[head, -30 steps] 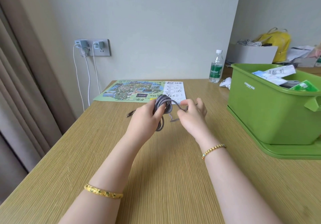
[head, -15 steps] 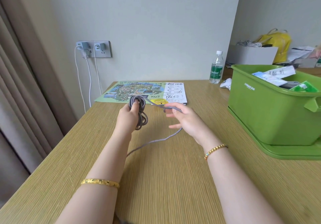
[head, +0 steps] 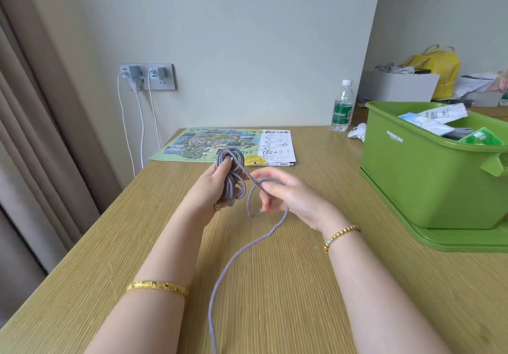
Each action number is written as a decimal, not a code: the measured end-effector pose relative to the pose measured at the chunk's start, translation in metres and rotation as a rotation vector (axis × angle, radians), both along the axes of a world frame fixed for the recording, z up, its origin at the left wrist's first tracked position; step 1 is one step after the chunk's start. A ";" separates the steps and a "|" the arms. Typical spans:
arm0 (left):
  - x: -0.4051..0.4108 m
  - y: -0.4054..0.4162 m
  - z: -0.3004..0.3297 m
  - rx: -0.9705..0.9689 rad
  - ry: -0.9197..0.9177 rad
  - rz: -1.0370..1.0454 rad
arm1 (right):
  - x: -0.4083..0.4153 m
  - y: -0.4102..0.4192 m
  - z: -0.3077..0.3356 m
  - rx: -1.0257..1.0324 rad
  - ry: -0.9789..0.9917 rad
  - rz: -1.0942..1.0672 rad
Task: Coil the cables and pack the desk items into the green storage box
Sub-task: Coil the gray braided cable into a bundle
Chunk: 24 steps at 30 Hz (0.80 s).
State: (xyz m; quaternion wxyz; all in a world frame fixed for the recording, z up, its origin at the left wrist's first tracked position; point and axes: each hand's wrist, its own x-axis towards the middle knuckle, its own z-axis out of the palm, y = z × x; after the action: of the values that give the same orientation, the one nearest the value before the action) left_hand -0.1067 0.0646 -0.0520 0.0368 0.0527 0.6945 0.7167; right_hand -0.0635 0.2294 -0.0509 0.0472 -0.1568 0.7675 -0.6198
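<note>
- Bench (head: pixel 316 285), wood-grain, filling lower frame; green storage box (head: pixel 428 183) at right, already part-filled.
- Grey cable (head: pixel 233 182), centre frame: coil upright, long axis vertical; tail trailing to bottom edge.
- Left hand (head: pixel 211 189) gripping coil; right hand (head: pixel 291 194) pinching next loop.
- Advised: equal loops, light tension.

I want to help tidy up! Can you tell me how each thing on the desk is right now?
Braided cable: partly coiled, tail trailing loose.
Left hand: grips the coil.
Right hand: fingers hold a loop.
Green storage box: open, partly filled.
Water bottle: upright, capped.
Map: flat, unfolded.
Wall chargers: plugged in.
</note>
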 end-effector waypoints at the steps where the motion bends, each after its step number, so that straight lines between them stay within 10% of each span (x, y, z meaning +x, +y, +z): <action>1: 0.001 0.000 0.000 0.000 -0.007 -0.009 | 0.001 0.001 0.000 -0.036 -0.036 0.057; 10: 0.013 0.000 0.017 0.516 0.020 -0.361 | -0.011 0.013 0.001 -0.721 -0.456 -0.145; 19: 0.017 0.009 0.023 0.760 0.038 -0.198 | -0.011 0.003 -0.013 -0.258 -0.528 -0.185; 24: 0.011 0.010 0.021 0.806 0.008 -0.030 | -0.018 -0.011 -0.016 0.286 0.127 -0.400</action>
State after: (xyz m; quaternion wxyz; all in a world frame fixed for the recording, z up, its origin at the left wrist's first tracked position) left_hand -0.0954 0.0750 -0.0306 0.0209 0.0760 0.3573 0.9307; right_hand -0.0811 0.2183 -0.0668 -0.1029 -0.0320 0.8646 -0.4908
